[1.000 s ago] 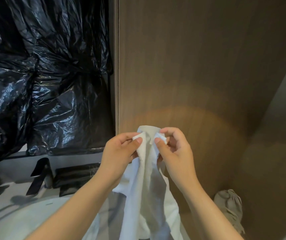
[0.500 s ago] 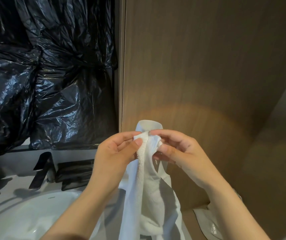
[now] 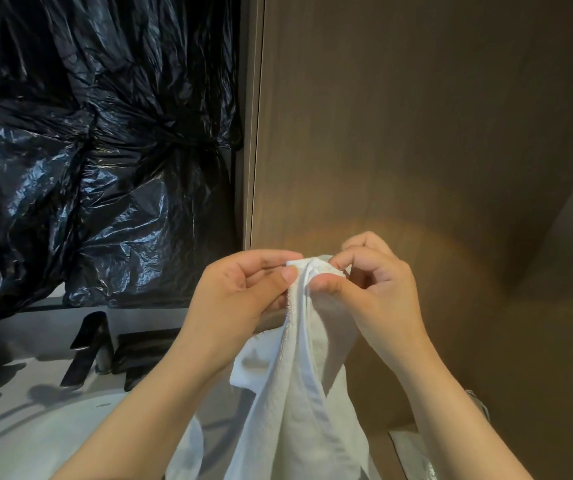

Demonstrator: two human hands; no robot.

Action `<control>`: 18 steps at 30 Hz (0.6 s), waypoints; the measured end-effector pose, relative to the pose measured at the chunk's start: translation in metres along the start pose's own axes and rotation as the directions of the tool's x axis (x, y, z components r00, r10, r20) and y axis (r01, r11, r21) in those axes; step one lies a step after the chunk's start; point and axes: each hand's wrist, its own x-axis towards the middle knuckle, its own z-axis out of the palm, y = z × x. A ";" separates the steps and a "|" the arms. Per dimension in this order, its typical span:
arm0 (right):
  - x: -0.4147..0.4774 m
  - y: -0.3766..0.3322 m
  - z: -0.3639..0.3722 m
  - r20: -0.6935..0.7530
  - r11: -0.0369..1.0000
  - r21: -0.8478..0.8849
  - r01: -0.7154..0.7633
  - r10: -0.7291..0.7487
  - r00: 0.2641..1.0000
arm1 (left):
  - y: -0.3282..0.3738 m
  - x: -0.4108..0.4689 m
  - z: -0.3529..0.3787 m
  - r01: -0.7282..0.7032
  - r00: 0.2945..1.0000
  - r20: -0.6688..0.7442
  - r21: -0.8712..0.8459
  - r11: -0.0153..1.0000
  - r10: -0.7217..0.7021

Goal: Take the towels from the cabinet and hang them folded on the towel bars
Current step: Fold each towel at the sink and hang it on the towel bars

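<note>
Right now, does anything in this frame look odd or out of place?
Yes: crumpled black plastic sheeting covers the wall above the faucet. Otherwise, both hands pinch a white towel.

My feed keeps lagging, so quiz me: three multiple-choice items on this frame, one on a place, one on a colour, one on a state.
1. Where does the towel hang?
A. From both hands, in front of the wooden panel
B. Flat in the sink
C. Over a towel bar

2. What colour is the crumpled plastic sheeting at upper left?
A. White
B. Black
C. Blue

3. How do the hands hold the towel?
A. One hand only, the other empty
B. Both palms pressed flat on it
C. Both pinch its top edge, close together

Answers:
1 A: the cloth drops from the fingers with the brown panel behind it; no bar shows.
2 B: the glossy sheeting is black.
3 C: the left hand and right hand each grip the bunched top edge between thumb and fingers.
</note>
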 end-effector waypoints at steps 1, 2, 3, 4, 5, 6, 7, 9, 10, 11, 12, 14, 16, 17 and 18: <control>0.001 -0.003 0.000 0.005 1.000 -0.011 0.019 -0.019 1.000 | 0.002 0.001 -0.001 0.001 1.000 0.006 -0.009 1.000 -0.001; 0.002 -0.006 -0.001 0.029 0.999 -0.014 0.029 -0.029 0.999 | 0.005 0.002 -0.001 -0.003 1.000 0.012 -0.013 1.000 0.003; 0.002 -0.009 -0.001 0.065 1.000 -0.009 0.029 -0.029 0.997 | 0.007 0.004 -0.002 -0.012 1.000 0.016 -0.011 1.000 0.012; 0.002 -0.012 -0.003 0.106 1.000 -0.004 0.027 -0.027 0.994 | 0.010 0.005 -0.003 -0.023 1.000 0.019 -0.008 1.000 0.023; 0.002 -0.015 -0.005 0.143 0.999 -0.008 0.031 -0.030 0.989 | 0.012 0.006 -0.004 -0.034 0.999 0.020 -0.008 0.999 0.034; 0.001 -0.018 -0.007 0.170 0.999 -0.025 0.042 -0.037 0.985 | 0.014 0.007 -0.005 -0.041 0.999 0.020 -0.014 0.999 0.041; 0.001 -0.019 -0.009 0.184 0.997 -0.050 0.056 -0.046 0.982 | 0.016 0.007 -0.005 -0.044 0.999 0.022 -0.024 0.999 0.044; 0.001 -0.021 -0.010 0.193 0.993 -0.098 0.072 -0.052 0.980 | 0.018 0.007 -0.006 -0.045 0.998 0.031 -0.030 0.999 0.046; 0.001 -0.021 -0.009 0.192 0.991 -0.115 0.067 -0.044 0.980 | 0.018 0.007 -0.006 -0.049 0.998 0.037 -0.018 0.999 0.050; 0.001 -0.020 -0.007 0.190 0.990 -0.130 0.056 -0.031 0.981 | 0.018 0.006 -0.006 -0.056 0.998 0.039 -0.005 0.998 0.056; 0.000 -0.019 -0.006 0.186 0.988 -0.144 0.045 -0.018 0.982 | 0.018 0.005 -0.005 -0.063 0.997 0.038 0.005 0.998 0.063; -0.001 -0.016 -0.004 0.181 0.985 -0.171 0.038 -0.007 0.983 | 0.018 0.004 -0.005 -0.073 0.997 0.032 0.012 0.997 0.073; -0.002 -0.014 -0.004 0.174 0.980 -0.198 0.039 -0.004 0.985 | 0.017 0.003 -0.006 -0.080 0.996 0.036 0.018 0.997 0.079; -0.002 -0.013 -0.004 0.169 0.977 -0.208 0.039 -0.003 0.986 | 0.017 0.002 -0.006 -0.083 0.996 0.039 0.024 0.996 0.082; -0.002 -0.013 -0.004 0.164 0.976 -0.214 0.039 -0.004 0.986 | 0.016 0.001 -0.006 -0.087 0.995 0.044 0.030 0.996 0.085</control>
